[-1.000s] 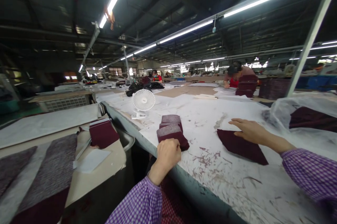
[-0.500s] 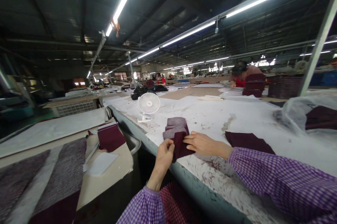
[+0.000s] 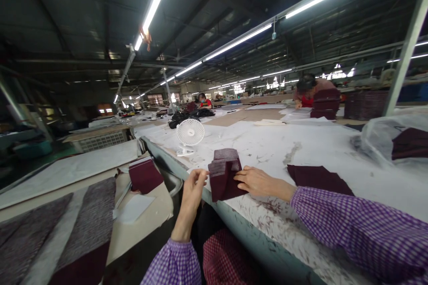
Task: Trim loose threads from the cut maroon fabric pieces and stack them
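A small pile of dark maroon fabric pieces lies at the near edge of the white-covered table. Greyish faces of the fabric show at its far end. My right hand rests on the pile's right side with fingers stretched out, holding the cloth down; a crease rises beside the fingertips. Just off the pile's left edge is my left hand, its fingers bent and slightly apart, with no cloth visible between them. More maroon pieces lie flat beyond my right forearm.
A white fan stands behind the pile. At left, a lower surface carries maroon pieces, a white card and greyish cloth. Clear plastic covers dark cloth at right. A co-worker bends over the table beyond.
My left hand has moved left, off the cloth it was pinching. The maroon piece now lies spread further left over the greyish ones. My right hand stays on the pile.
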